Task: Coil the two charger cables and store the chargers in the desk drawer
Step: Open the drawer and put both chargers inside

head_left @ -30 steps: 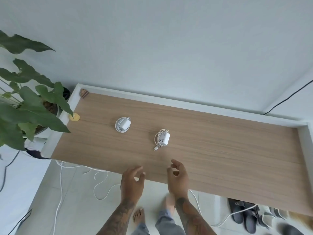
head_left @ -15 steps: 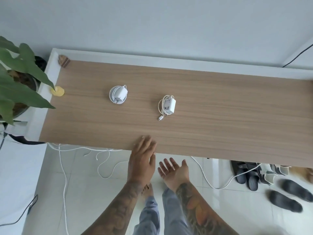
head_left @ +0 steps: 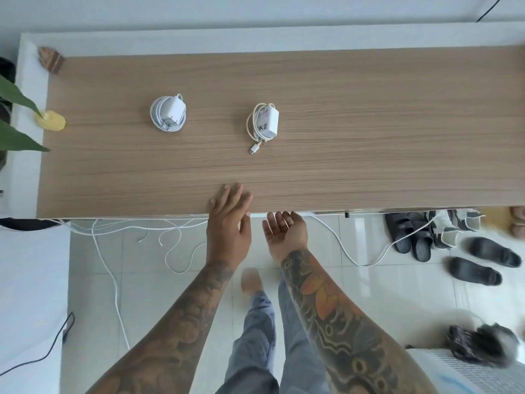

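Observation:
Two white chargers lie on the wooden desk (head_left: 369, 137), each with its cable coiled. The left charger (head_left: 168, 113) sits on a tight round coil. The right charger (head_left: 266, 122), marked in black pen, has a looser coil and a plug end trailing toward me. My left hand (head_left: 229, 220) lies palm down with its fingers flat on the desk's front edge. My right hand (head_left: 285, 233) is palm up just below that edge, fingers apart and reaching under the top. Both hands hold nothing. The drawer itself is hidden beneath the desk top.
A potted plant's leaves (head_left: 14, 115) and a yellow object (head_left: 51, 120) sit at the desk's left end, a brown object (head_left: 51, 58) at its back corner. White cables (head_left: 136, 231) trail on the tiled floor under the desk. Several sandals (head_left: 443, 240) lie at the right.
The view has tilted down and closer to the desk. My left hand went flat onto the front edge, and my right hand turned palm up and dropped under it.

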